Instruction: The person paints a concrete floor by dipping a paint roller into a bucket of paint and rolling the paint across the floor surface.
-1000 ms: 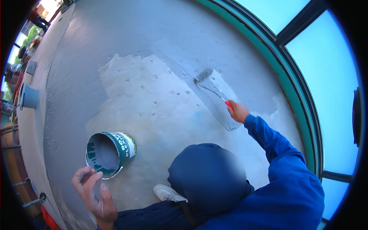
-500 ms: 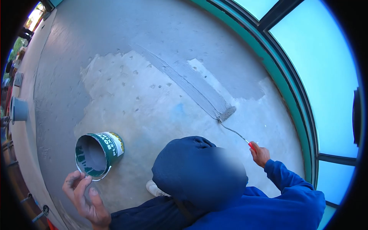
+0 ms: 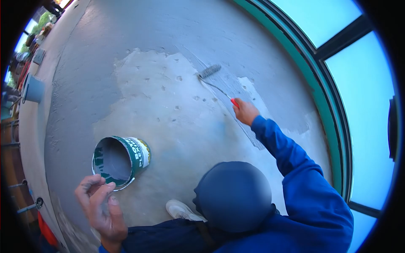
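Observation:
My right hand [image 3: 245, 111] is closed round the red handle of a paint roller [image 3: 210, 71], arm stretched forward. Its grey-coated sleeve rests on the floor [image 3: 156, 109], at the border between darker wet grey coating and a paler patch. To the left stands a green and white paint bucket [image 3: 141, 154], its mouth facing me and its inside smeared grey. My left hand [image 3: 101, 206] is in front of the bucket, fingers loosely bent and thumb apart. Its fingertips overlap the bucket's rim and wire handle in view; I cannot tell whether they touch. Nothing shows between thumb and fingers.
A dark blue rounded form [image 3: 232, 196], partly blurred, and a white shoe [image 3: 183, 210] are close below. A green-edged window frame [image 3: 333, 109] curves along the right. At far left are a grey bucket [image 3: 33, 88], metal bars [image 3: 27, 207] and a person's legs [image 3: 52, 7].
The roller has moved forward and leftward over the floor, my right arm stretching out with it. My view has shifted slightly. My left hand keeps nearly the same pose by the bucket.

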### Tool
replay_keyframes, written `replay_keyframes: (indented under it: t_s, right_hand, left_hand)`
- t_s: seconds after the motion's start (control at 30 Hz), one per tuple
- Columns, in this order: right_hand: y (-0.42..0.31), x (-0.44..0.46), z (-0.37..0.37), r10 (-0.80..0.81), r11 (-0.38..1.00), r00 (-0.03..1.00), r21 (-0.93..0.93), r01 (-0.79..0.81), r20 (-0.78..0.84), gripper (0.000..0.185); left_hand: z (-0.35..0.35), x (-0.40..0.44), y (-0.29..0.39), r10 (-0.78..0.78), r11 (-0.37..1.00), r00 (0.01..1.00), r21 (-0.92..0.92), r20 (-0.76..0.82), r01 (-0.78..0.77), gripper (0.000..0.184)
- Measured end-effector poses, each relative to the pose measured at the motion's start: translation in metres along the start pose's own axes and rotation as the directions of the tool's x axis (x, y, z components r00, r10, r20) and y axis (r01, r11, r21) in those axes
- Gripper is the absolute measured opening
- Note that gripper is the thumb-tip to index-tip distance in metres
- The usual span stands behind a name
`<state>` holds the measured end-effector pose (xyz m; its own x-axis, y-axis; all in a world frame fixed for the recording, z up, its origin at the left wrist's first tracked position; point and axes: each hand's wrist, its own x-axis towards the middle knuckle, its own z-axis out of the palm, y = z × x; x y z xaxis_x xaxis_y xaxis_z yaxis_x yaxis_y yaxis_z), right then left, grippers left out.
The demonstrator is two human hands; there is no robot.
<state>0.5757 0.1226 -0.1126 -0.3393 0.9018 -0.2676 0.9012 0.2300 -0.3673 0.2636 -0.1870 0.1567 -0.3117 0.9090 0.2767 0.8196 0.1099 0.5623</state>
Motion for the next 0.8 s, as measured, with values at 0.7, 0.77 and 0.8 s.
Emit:
replay_keyframes:
  t_s: [0.7, 0.77, 0.8]
  right_hand:
    - [-0.129, 0.213, -0.02, -0.17, 0.985, 0.981, -0.032, 0.167, -0.097, 0.033]
    - [-0.098, 0.188, -0.01, -0.18, 0.984, 0.979, -0.011, 0.18, -0.093, 0.035]
    - [-0.084, 0.17, -0.007, -0.173, 0.985, 0.981, -0.018, 0.172, -0.089, 0.036]
  left_hand:
    - [-0.007, 0.005, -0.019, -0.063, 0.998, 0.997, 0.012, -0.046, 0.063, 0.024]
    - [-0.008, 0.004, -0.016, -0.049, 0.999, 0.998, 0.006, -0.049, 0.05, 0.024]
    - [-0.009, 0.004, -0.015, -0.036, 0.999, 0.998, 0.0, -0.05, 0.036, 0.024]
